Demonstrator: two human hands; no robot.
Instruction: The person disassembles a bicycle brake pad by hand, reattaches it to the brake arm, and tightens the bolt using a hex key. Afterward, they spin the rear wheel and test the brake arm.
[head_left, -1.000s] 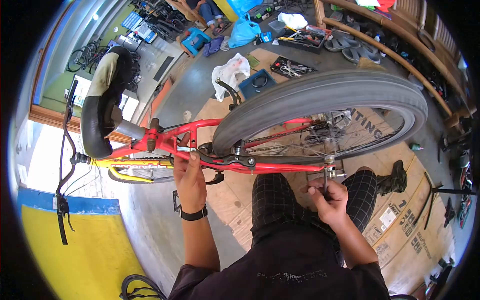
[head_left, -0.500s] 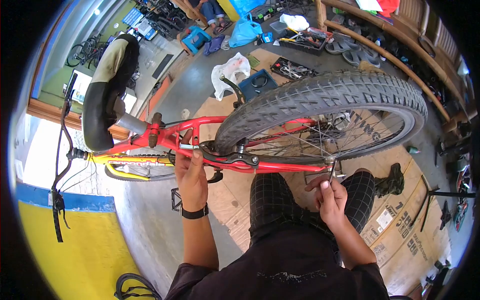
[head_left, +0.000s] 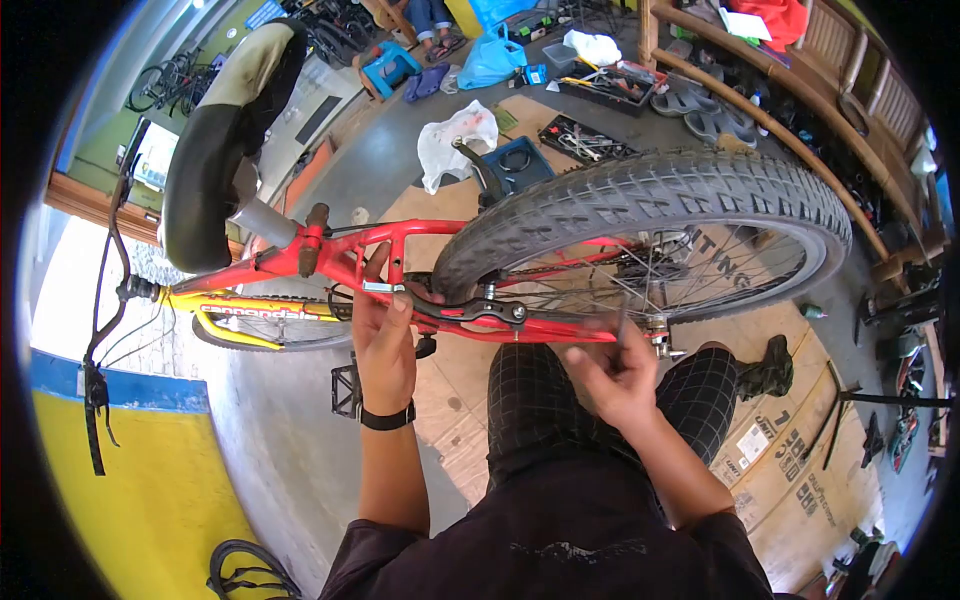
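A red bike frame lies across my view with its black rear wheel at the right. My left hand is closed on the upper end of a black brake arm, its thumb by the silver end piece and its index finger behind the frame tube. Below the red stay, my right hand is partly blurred, thumb apart. A slim dark tool appears pinched in its fingers, too smeared to name. The other brake arm sticks out beyond the tyre.
Flattened cardboard covers the floor under the wheel. Beyond it are a blue tray, a white plastic bag and a black tool case. A bamboo bench stands at the upper right. A seated person's legs show at the top.
My right hand has moved left from the wheel axle to along the red stay. The saddle and frame have shifted slightly, with the saddle end higher. My left hand keeps its hold.
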